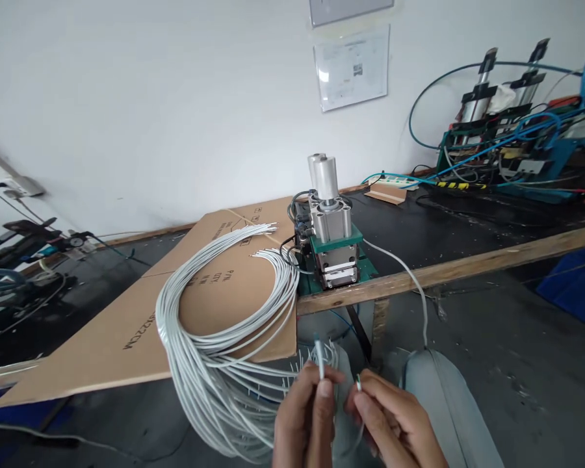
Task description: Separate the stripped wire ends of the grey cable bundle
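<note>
My left hand [302, 413] pinches a short length of light grey cable [320, 361] upright between thumb and fingers; its top end looks bluish and blurred. Close beside it, my right hand [394, 413] grips a cable end [359, 385] with a small dark green and white tip. The two pieces are apart. Behind and left of my hands, a large coiled bundle of light grey cables [175, 325] lies on a cardboard sheet [141, 305] and droops over the table edge. A small pneumatic press [334, 227] stands beyond my hands, near that edge.
A wooden strip [448, 266] edges the black table [394, 240]. More pneumatic machines [482, 110] with blue hoses stand at the right, and other equipment [24, 253] at the left. A grey cable [414, 276] hangs in front of the table. Framed sheets [353, 68] are on the wall.
</note>
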Demonstrator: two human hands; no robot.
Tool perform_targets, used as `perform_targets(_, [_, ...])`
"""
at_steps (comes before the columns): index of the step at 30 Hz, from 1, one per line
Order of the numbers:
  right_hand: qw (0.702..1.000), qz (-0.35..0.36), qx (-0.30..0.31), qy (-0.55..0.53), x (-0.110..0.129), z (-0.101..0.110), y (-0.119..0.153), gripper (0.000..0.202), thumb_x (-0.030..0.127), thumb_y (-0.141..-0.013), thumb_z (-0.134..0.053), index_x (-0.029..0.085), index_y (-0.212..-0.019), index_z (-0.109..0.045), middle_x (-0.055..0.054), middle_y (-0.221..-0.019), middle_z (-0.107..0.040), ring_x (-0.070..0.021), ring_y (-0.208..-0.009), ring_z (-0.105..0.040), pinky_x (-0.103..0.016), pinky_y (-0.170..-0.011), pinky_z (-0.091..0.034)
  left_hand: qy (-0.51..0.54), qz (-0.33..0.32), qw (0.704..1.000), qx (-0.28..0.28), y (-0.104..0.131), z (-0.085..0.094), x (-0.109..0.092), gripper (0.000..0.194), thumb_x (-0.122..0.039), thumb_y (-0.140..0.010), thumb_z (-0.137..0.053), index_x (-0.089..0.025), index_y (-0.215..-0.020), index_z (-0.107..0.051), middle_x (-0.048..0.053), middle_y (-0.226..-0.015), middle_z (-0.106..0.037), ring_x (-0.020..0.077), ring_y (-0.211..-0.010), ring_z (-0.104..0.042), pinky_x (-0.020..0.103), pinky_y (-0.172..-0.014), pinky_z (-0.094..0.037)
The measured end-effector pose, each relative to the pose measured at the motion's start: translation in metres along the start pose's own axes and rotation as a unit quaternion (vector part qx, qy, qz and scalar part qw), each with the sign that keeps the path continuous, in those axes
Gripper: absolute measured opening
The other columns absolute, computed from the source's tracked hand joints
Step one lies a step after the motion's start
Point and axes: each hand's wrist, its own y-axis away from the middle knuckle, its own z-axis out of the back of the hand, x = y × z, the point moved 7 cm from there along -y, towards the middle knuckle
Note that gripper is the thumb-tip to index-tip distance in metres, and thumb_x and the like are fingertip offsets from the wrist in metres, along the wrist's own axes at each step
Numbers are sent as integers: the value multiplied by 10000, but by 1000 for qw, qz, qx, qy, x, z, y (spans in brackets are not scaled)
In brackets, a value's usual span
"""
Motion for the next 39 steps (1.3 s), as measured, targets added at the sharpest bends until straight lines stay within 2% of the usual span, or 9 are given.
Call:
perform_targets(2, [999,6,29,13,4,-3,2,414,416,-1059,-476,264,-709,-637,3,-559,-583,-153,-444,-582,-204,-418,-508,48,49,995,69,-1,-8,0,330,-519,-931,-688,-204,-851,-748,-70,-598,-405,72,-482,-258,197,-463,-241])
perform_targets(9, [994,91,57,30,14,-5,2,426,418,-1085,-406,267,-761,-638,17,-570,-585,-141,-441,-573,-194,-462,-520,159,83,976,127,-8,-12,-14,255,-406,-817,-853,-170,-750,-784,-43,-703,-517,67,-564,-512,190,-594,-463])
perform_targets(13, [994,57,86,42,12,-8,8,417,423,-1085,-413,262,-748,-598,22,-582,-571,-142,-468,-589,-194,-469,-507,187,89,968,143,-8,-13,-14,210,-370,-806,-870,-177,-757,-804,-44,-699,-531,71,-549,-577,188,-568,-481])
perform_targets(18, [993,5,106,51,8,-8,9,414,429,-1087,-407,256,-751,-576,16,-636,-578,-147,-535,-610,-206,-519,-512,186,84,968,145,-8,-12,-12,183,-337,-822,-857,-180,-754,-791,-52,-691,-516,56,-530,-518,190,-570,-459])
perform_targets(23, [989,18,133,56,10,-9,7,339,352,-1093,-407,258,-810,-569,19,-691,-598,-142,-586,-639,-209,-570,-524,76,25,987,137,-10,-4,-14,149,-243,-858,-760,-158,-737,-747,-36,-678,-507,88,-582,-426,203,-549,-318])
perform_targets(27, [975,17,163,151,14,-6,10,347,306,-1106,-367,261,-819,-557,21,-729,-625,-132,-639,-685,-200,-599,-531,-27,27,987,156,-11,-3,-10,76,-118,-780,-646,-167,-724,-664,-46,-660,-496,92,-545,-383,229,-519,-267])
perform_targets(31, [933,125,168,292,28,-5,14,483,324,-1124,-199,253,-851,-591,-10,-744,-675,-155,-545,-662,-265,-505,-504,-104,-8,973,205,-14,-7,-16,149,-43,-688,-558,-190,-686,-582,-66,-629,-454,73,-502,-351,207,-467,-226])
perform_targets(34, [914,151,179,333,28,-7,16,526,288,-1115,-157,244,-844,-606,-35,-751,-691,-178,-517,-643,-297,-478,-492,-166,-34,960,224,-15,-9,-22,189,-15,-648,-531,-203,-656,-530,-84,-574,-408,70,-486,-329,207,-463,-211])
perform_targets(39, [977,16,181,110,8,-7,15,368,319,-1090,-385,250,-790,-587,4,-703,-623,-142,-572,-629,-219,-526,-483,-60,35,970,233,-14,-9,-15,136,-93,-738,-586,-197,-660,-546,-45,-632,-497,98,-547,-389,232,-515,-272])
